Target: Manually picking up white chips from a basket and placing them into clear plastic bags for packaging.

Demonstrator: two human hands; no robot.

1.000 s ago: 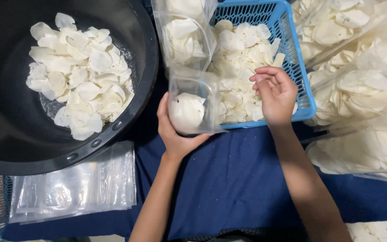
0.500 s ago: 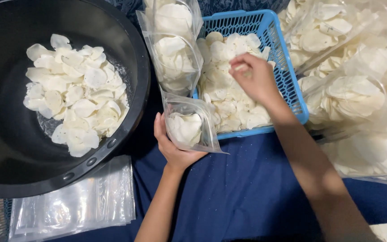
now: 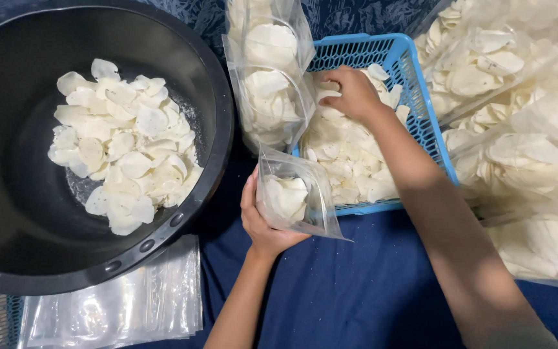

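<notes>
My left hand (image 3: 261,220) holds a small clear plastic bag (image 3: 295,199), partly filled with white chips, upright beside the near left corner of a blue plastic basket (image 3: 425,115). My right hand (image 3: 351,92) reaches into the far part of that basket, with its fingers curled on the pile of white chips (image 3: 343,161) there. What the fingers enclose is hidden.
A large black basin (image 3: 8,213) with a heap of white chips stands at the left. Filled clear bags (image 3: 267,84) lean between basin and basket. More filled bags (image 3: 524,155) pile up at the right. A stack of flat clear bags (image 3: 117,307) lies at the near left on blue cloth (image 3: 369,291).
My right hand has moved from the basket's near right side up and left to its far part. The bag in my left hand has dropped slightly toward me.
</notes>
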